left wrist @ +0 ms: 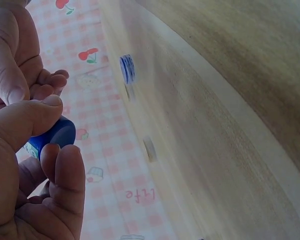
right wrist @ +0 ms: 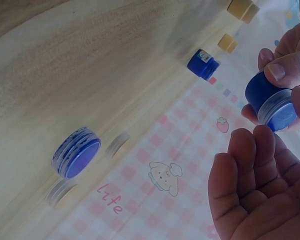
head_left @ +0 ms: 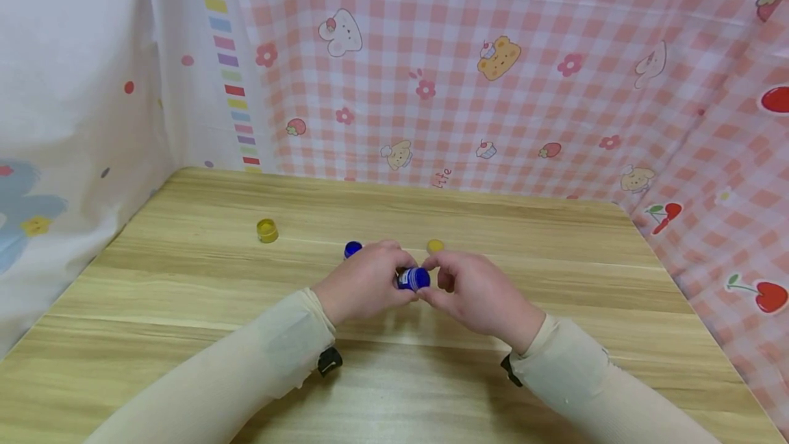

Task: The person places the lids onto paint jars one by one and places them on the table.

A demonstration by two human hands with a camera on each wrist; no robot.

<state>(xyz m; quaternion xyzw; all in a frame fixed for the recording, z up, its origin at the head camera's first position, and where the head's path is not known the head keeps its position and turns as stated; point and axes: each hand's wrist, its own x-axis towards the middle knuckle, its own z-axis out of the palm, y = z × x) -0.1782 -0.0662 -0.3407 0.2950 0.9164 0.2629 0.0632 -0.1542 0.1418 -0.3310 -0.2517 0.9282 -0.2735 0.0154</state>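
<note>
Near the middle of the table, my left hand (head_left: 368,281) grips a small blue paint jar (head_left: 414,279), tilted sideways with its ridged lid end towards the right. My right hand (head_left: 477,290) pinches that lid end between thumb and forefinger. Its other fingers (right wrist: 245,170) curl loosely below the jar in the right wrist view. The blue bottom of the held jar (left wrist: 62,132) shows in the left wrist view. A second blue jar (head_left: 353,249) stands just beyond my left hand. A ridged blue lid (right wrist: 76,152) lies on the table, hidden by my right hand in the head view.
A yellow paint jar (head_left: 267,230) stands open at the back left; a second yellow jar (right wrist: 242,10) shows in the right wrist view. A yellow lid (head_left: 435,247) lies beyond my right hand. Patterned cloth (head_left: 456,108) hangs around the wooden table (head_left: 585,245).
</note>
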